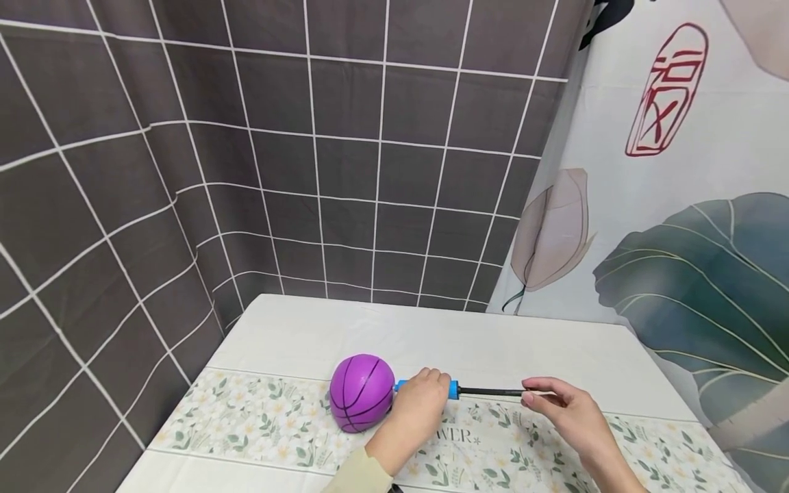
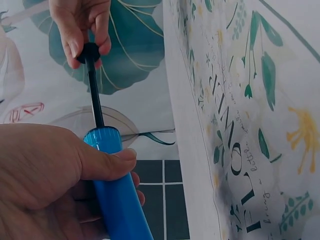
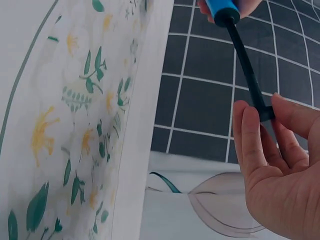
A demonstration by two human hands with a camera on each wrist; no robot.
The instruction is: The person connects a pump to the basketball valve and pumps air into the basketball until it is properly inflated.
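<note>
Blue pump (image 1: 454, 390): I'm holding it crosswise, lower middle of the head view, its left end right by the purple ball (image 1: 362, 393), my left hand (image 1: 420, 402) gripping the barrel (image 2: 122, 205), my right hand (image 1: 568, 412) pinching the black handle (image 3: 266, 113). Good stroke, I'm judging, is calling for bracing the barrel firmly and running the rod (image 1: 491, 392) straight, never levering sideways. Barrel is showing bright blue with a ribbed cap (image 2: 104, 134); rod is looking slim, black.
</note>
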